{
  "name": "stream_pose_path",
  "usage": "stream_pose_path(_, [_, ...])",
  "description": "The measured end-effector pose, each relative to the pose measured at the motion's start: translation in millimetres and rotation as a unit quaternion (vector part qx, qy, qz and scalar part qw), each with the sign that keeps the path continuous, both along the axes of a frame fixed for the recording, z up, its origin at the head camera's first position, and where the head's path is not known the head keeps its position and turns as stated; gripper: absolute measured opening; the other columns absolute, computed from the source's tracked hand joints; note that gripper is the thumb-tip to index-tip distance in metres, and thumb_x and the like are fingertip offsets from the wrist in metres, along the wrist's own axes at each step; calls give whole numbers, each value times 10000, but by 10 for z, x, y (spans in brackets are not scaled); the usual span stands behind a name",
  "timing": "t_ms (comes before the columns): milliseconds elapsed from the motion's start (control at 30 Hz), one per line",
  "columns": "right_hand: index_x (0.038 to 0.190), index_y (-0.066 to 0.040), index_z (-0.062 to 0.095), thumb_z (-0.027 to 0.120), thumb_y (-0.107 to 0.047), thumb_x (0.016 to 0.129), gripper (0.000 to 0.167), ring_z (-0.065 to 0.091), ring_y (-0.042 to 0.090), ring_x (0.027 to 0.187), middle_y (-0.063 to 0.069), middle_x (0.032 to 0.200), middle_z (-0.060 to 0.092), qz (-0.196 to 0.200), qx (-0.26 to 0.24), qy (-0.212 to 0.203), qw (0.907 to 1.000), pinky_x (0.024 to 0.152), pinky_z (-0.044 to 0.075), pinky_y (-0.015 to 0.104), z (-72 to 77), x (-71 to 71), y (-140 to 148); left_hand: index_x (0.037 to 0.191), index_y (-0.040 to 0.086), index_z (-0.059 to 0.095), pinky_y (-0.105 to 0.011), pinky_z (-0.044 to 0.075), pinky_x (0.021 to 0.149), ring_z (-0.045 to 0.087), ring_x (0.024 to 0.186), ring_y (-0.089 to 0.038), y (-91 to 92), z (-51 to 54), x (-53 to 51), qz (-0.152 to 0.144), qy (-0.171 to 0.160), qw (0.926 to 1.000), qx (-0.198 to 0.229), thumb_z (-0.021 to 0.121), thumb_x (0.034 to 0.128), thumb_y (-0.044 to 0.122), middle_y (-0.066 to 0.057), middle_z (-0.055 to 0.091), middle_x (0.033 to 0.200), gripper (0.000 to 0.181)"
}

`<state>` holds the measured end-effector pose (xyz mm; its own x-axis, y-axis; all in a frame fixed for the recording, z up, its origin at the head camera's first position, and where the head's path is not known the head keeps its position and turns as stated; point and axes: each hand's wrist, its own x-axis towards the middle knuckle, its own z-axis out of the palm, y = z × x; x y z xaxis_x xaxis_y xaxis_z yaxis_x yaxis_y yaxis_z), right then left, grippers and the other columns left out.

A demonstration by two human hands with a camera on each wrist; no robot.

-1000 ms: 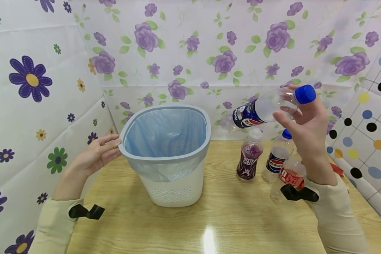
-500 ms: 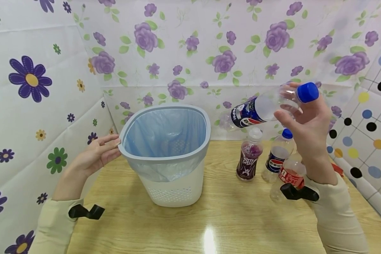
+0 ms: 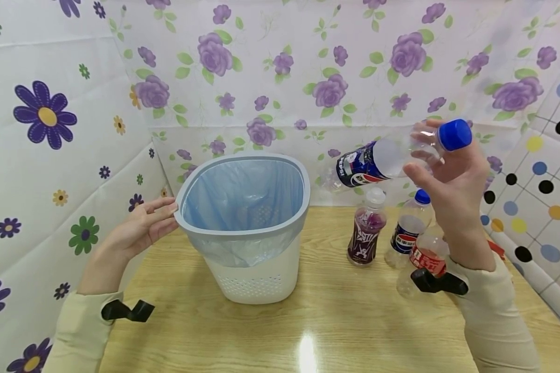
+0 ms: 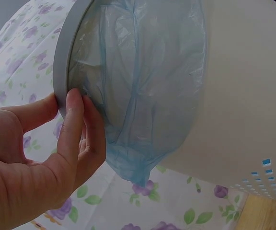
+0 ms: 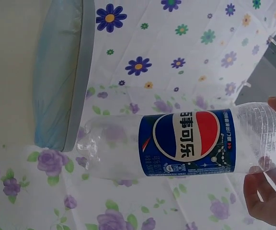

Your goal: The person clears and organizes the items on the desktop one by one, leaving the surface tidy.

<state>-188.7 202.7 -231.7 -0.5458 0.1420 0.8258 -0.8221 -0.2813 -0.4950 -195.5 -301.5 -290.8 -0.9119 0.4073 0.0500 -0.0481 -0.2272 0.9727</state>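
My left hand (image 3: pixel 142 225) pinches the grey rim of a white trash bin (image 3: pixel 261 282) at its left side. In the left wrist view the thumb lies on one face of the rim and the fingers (image 4: pixel 71 115) on the other. A pale blue plastic bag (image 3: pixel 242 189) lines the bin and folds over its outside. Up at the right, my right hand (image 3: pixel 457 176) grips a clear Pepsi bottle (image 3: pixel 396 155) near its blue cap. The bottle lies nearly level in the air, its base pointing towards the bin. In the right wrist view its blue label (image 5: pixel 188 143) faces the camera.
Below the raised bottle, a purple drink bottle (image 3: pixel 366 230), a second Pepsi bottle (image 3: pixel 406 235) and a red-labelled bottle (image 3: pixel 427 259) stand on the wooden table (image 3: pixel 345 316). A red item (image 3: pixel 496 248) shows partly behind my right forearm. Patterned sheets (image 3: pixel 261 62) enclose the table.
My right hand has shifted slightly up and to the right. The bottle's cap rises a little while its base edges left. My left hand and the bin stay put.
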Motion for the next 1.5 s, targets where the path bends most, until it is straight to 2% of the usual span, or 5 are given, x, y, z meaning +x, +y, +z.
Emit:
stream_pose_path(467, [1200,107,565,828,54,696,571,639,298,1072,207,1154,655,280,-24,323,9991,914,568,292,99,-42,-126,1159,128,611,-197,566,863,707,943,-101,14,16,1,99,-14,9999,-76,450,1012,33,-10,681,1074,238])
stream_pose_path(900, [1246,52,571,792,20,762,533,651,254,1100,149,1212,655,605,989,259,9929,927,570,304,161,-157,-411,1158,117,603,-201,569,866,707,937,-115,8,14,3,22,-45,10000,67,450,1008,15,-30,668,1078,237])
stream_pose_path(1133, [1295,36,534,773,-41,797,558,640,185,1127,85,1247,636,420,2086,80,9771,925,565,278,162,-192,-552,1160,114,611,-200,569,866,707,942,-110,15,10,13,3,-23,10000,85,448,1011,22,-26,677,1077,239])
stream_pose_path(1333, [1343,39,468,751,-59,823,599,632,123,1139,142,1267,620,130,3039,-247,9523,936,551,248,144,-198,-637,1163,120,617,-193,567,864,706,949,-106,17,18,13,24,-20,10000,75,448,1012,29,-20,684,1079,244])
stream_pose_path(1500, [1373,-32,454,714,9,841,594,592,164,1189,144,1320,576,88,3339,-479,9413,952,537,215,108,-208,-621,1158,123,619,-188,567,860,705,937,-100,21,22,17,28,-35,10000,24,449,1012,31,-17,682,1068,242])
